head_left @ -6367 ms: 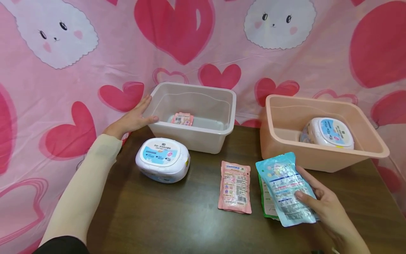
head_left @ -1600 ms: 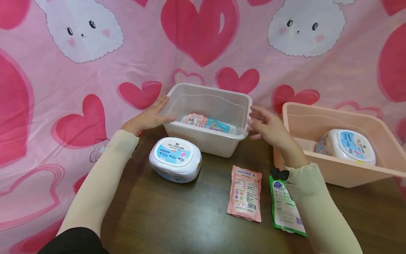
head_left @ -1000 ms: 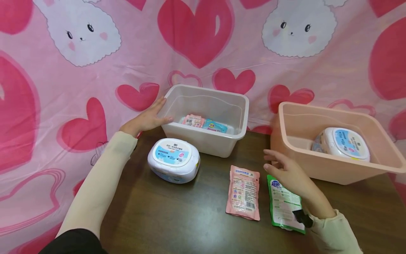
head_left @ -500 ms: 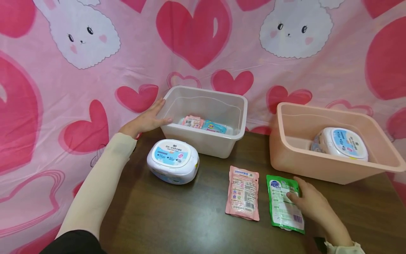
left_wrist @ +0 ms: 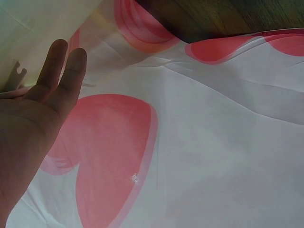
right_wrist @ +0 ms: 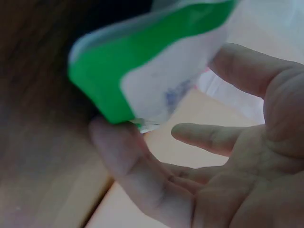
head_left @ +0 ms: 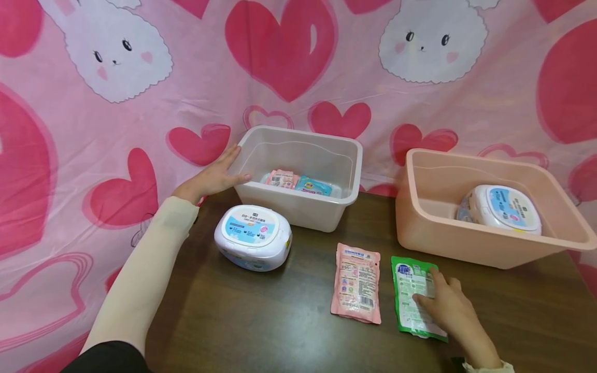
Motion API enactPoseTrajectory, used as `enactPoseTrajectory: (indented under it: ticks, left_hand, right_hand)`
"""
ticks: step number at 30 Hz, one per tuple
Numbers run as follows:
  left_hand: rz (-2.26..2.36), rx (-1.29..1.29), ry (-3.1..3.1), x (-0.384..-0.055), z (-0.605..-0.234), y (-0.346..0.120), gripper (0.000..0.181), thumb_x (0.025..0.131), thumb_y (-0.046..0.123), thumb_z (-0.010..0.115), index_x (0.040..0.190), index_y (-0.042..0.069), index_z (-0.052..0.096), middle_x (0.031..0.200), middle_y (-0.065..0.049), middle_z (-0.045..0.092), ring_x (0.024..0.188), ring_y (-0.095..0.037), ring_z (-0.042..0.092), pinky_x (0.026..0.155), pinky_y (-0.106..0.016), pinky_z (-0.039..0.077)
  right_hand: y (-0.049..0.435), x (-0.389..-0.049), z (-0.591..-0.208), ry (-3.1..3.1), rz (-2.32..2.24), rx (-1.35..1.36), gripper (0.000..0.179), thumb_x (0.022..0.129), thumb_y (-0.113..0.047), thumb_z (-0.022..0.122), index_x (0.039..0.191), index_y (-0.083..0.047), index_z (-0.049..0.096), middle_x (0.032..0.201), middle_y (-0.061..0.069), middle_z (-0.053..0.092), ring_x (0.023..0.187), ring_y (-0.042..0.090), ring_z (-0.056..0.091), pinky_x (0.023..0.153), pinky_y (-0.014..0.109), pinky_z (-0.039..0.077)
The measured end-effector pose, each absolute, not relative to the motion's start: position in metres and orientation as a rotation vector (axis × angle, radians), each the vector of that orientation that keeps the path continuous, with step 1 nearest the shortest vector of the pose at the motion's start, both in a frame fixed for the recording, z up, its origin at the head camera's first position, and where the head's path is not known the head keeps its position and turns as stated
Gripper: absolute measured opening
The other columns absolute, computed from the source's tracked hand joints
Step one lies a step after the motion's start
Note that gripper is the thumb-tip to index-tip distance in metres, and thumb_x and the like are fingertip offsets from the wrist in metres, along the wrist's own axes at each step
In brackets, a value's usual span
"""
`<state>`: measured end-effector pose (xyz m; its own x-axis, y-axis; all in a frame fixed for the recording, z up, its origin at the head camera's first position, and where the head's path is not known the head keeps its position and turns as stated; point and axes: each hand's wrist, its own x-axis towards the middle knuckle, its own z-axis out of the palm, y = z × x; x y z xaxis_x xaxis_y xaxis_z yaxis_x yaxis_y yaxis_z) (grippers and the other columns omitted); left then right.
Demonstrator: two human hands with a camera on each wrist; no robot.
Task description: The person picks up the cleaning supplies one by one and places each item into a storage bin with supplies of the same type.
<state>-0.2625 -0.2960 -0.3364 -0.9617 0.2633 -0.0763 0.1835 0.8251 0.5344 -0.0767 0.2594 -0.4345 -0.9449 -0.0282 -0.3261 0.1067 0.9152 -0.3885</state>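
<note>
My right hand (head_left: 452, 308) pinches the right edge of a green-and-white pouch (head_left: 412, 292) on the table, thumb on its face. In the right wrist view the pouch (right_wrist: 152, 71) lies between thumb and forefinger, its edge tilted. With fingers straight, my left hand (head_left: 210, 180) rests on the left corner of a pale grey plastic bin (head_left: 289, 204); in the left wrist view its fingers (left_wrist: 71, 78) are extended against the wall. Inside that bin lie a pink pouch (head_left: 282, 179) and a blue pouch (head_left: 314, 186).
Another pink pouch (head_left: 356, 284) lies left of the green one. A white lidded tub (head_left: 254, 238) stands before the grey bin. At right, a peach bin (head_left: 485, 246) holds a similar tub (head_left: 506, 210). A pink heart-print cloth (head_left: 298, 62) hangs behind the dark wooden table (head_left: 261, 321).
The blue pouch, earlier in my right hand, is now in the grey bin. My right hand has come back from the bin to the green pouch and pinches it. The left hand stays put.
</note>
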Motion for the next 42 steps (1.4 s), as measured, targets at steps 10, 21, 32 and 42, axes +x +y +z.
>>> enactPoseTrajectory:
  ticks: [10,21,32,42]
  left_hand:
    - [0.819,0.337,2.851,-0.263,-0.336,-0.296,0.108,0.089,0.059,0.067,0.164,0.021,0.000,0.169,-0.004,-0.005,0.154,-0.030,0.000,0.114,-0.067,0.018]
    - [0.828,0.332,2.846,-0.263,-0.337,-0.296,0.106,0.090,0.058,0.066,0.164,0.022,-0.001,0.169,-0.004,-0.005,0.154,-0.030,-0.001,0.114,-0.068,0.017]
    - [0.825,0.351,2.847,-0.264,-0.338,-0.298,0.106,0.090,0.060,0.065,0.164,0.020,-0.001,0.169,-0.003,-0.006,0.154,-0.029,-0.002,0.115,-0.067,0.014]
    - [0.852,0.354,2.843,-0.266,-0.338,-0.298,0.106,0.090,0.058,0.066,0.164,0.020,0.000,0.169,-0.004,-0.005,0.154,-0.030,0.000,0.115,-0.067,0.017]
  right_hand:
    - [0.283,-0.083,-0.436,2.663,-0.834,0.147,0.113,0.091,-0.048,0.072,0.154,0.013,0.001,0.141,0.052,0.024,0.123,0.069,0.033,0.093,0.075,0.037]
    - [0.293,-0.077,-0.443,2.215,-1.597,0.441,0.075,0.101,-0.019,0.065,0.153,0.011,0.020,0.094,0.001,0.067,0.075,0.019,0.069,0.064,0.035,0.059]
    - [0.289,-0.068,-0.452,2.087,-1.819,0.171,0.066,0.103,-0.003,0.052,0.152,-0.006,0.008,0.102,0.013,0.062,0.074,0.031,0.071,0.061,0.045,0.060]
    - [0.284,-0.065,-0.449,2.282,-1.830,-0.085,0.084,0.102,0.000,0.056,0.163,-0.012,-0.001,0.153,0.017,0.029,0.067,0.023,0.067,0.057,0.036,0.058]
